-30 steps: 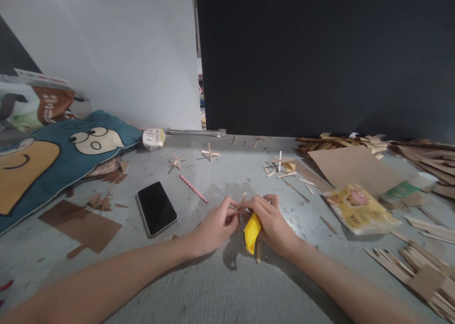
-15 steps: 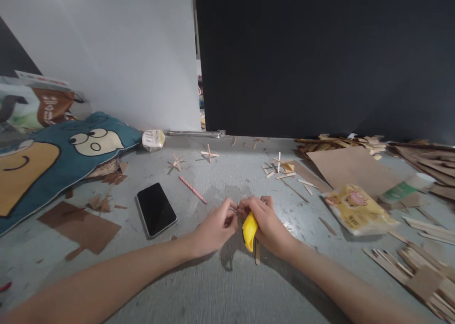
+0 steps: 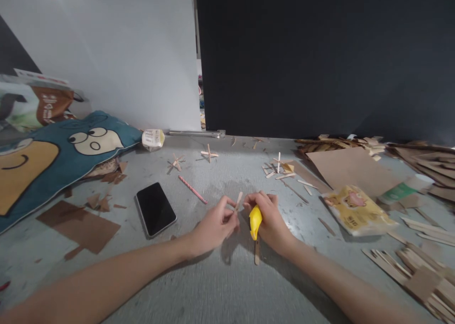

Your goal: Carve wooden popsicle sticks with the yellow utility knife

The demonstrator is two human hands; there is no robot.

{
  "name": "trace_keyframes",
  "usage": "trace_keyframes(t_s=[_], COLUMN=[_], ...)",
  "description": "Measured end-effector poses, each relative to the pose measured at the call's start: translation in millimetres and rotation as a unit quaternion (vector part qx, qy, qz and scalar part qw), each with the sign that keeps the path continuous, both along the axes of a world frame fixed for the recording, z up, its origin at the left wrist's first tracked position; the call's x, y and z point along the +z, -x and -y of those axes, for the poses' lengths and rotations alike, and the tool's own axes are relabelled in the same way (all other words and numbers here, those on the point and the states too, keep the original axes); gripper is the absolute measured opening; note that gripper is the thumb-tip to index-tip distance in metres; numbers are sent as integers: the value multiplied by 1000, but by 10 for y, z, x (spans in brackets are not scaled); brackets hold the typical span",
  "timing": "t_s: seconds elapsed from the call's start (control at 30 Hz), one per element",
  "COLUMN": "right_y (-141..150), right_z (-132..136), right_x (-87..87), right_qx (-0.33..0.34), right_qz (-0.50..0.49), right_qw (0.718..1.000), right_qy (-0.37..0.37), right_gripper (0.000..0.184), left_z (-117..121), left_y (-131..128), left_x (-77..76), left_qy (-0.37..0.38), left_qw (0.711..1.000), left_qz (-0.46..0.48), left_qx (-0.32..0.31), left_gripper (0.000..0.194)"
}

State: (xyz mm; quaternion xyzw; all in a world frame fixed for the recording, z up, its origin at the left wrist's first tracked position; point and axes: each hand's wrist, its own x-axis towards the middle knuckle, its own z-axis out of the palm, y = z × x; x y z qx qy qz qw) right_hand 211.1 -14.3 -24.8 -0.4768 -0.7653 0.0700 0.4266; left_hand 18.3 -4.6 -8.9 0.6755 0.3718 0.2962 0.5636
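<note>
- Since the wooden stick (image 3: 239, 199) looks slim and flat, I judge it light, fairly stiff and easy to snap; I would pinch its flat faces near one end.
- It sits tilted in my left hand (image 3: 217, 225), thumb and fingers together on its lower part, over the table (image 3: 199, 286).
- My right hand (image 3: 273, 223) is curled around one yellow tool (image 3: 255, 219), probably light, hard plastic, best gripped by its thick body; I cannot see its working end.
- I count one flat stick (image 3: 257, 255) beneath the right hand, three crossed-stick pieces (image 3: 209, 154), one phone (image 3: 156, 209), one pink rod (image 3: 192, 189), one yellow packet (image 3: 359, 209).
- Bundled sticks (image 3: 423, 279) at the right overlap too much for me to count.
</note>
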Motion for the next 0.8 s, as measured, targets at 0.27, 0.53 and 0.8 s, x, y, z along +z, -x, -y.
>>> trace_keyframes(t_s=[0.27,0.53,0.8], right_y=[-8,-8,2], right_z=[71,75,69], right_x=[6,-9,-30], right_qx=[42,58,72], right_qz=[43,55,45], right_qw=[997,995,995], right_qy=[-57,-54,-51], right_gripper=[15,11,9], left_z=[-3,-23,-30], left_y=[4,1,11], left_x=[-16,-88,-94], left_qy=[-4,-4,-32], left_qw=[1000,1000,999], left_qz=[-6,-20,-28], left_qx=[13,6,-6], left_gripper=[49,63,57])
